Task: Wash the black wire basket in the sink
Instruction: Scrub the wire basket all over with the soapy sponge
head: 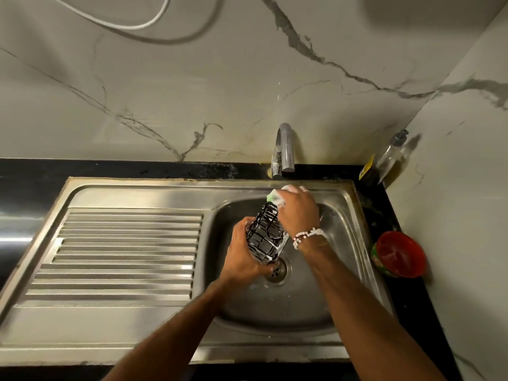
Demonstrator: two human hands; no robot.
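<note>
Sink (261, 345), bowl at the right end, ribbed drainboard (123, 251) to the left.

Nearest you: left hand (244, 257), grip closed round the near, lower end of the black wire basket (268, 237); basket held over the drain (277, 270), whether clear of the bowl floor cannot be told; wires streaked with white foam.

Long axis runs near to far, from the drain side toward the tap (284, 149); the unheld end lies away from your left grip, on the far side.

Right hand (298, 213) sits at that far end, beaded bracelet (308, 236) on the wrist; grip closed on a foamy sponge (277, 196) that touches the basket's top rim; so the right hand is the nearer one for scrubbing.

Judgement: scrub in progress, rinse not yet done; no water seen at the tap.

Count: basket 1; sponge 1; hands 2; tap 1; soap bottle (390, 158) 1, far right corner of the surface; red tub (398, 254) 1, right edge.
</note>
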